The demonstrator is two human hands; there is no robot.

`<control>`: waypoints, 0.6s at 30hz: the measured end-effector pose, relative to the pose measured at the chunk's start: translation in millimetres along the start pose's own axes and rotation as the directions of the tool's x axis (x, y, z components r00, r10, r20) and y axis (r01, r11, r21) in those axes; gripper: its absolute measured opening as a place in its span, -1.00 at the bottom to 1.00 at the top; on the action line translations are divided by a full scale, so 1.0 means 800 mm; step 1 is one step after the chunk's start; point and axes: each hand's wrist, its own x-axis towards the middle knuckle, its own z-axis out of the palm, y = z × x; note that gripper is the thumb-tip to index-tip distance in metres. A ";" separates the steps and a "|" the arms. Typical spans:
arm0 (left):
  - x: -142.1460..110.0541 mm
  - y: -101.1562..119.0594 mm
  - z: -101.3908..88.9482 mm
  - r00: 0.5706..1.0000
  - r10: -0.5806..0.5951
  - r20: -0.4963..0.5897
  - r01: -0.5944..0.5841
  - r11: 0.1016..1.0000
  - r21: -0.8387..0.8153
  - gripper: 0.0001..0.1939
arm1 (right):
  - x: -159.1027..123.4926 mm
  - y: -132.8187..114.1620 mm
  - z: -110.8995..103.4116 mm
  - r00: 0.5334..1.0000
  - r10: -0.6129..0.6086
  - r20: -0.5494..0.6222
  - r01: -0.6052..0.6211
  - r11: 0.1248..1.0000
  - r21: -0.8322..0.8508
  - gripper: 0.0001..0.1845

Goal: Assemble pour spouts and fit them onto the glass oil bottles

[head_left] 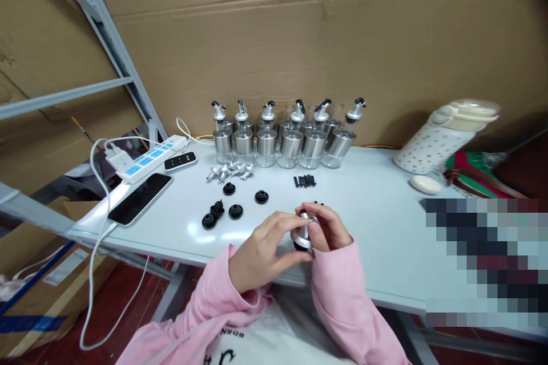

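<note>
Clearly, from where I stand, both hands are busy with one small silver pourer top [302, 235], just below the centre of the frame. The left hand [268, 245] has it pinched, fingers over the upper part and thumb beneath, near its black base; the right hand [327, 228] closes in from the other side, thumb against the metal, fingers curled narrowly behind.

Beyond them on the white table [385, 239], left of centre, sit round black stoppers [235, 211] and a cluster of silver spout pieces [231, 170]; short black levers [304, 181] lie in a row near the middle. Steel-sleeved glass bottles [292, 142] stand along the back, the front ones topped with pourers. Toward the left are a smartphone [140, 199] and a power strip [154, 158]; at right, a dotted flask [440, 140]. Cardboard [257, 40] covers the wall behind, and a grey metal frame [107, 23] rises at upper left.
</note>
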 end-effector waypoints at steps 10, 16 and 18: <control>0.001 -0.001 0.000 0.999 0.036 -0.013 -0.037 0.999 -0.025 -0.65 | 0.002 0.000 -0.005 0.999 -0.036 0.028 0.038 0.998 -0.058 -0.76; 0.002 -0.001 -0.002 0.999 0.046 -0.008 -0.047 0.999 -0.015 -0.67 | 0.003 -0.003 -0.001 1.000 -0.028 0.009 0.028 0.998 -0.055 -0.79; 0.003 -0.001 -0.002 0.999 0.049 -0.011 -0.049 0.999 -0.002 -0.68 | 0.003 -0.002 -0.001 1.000 -0.015 -0.002 0.015 0.998 -0.067 -0.80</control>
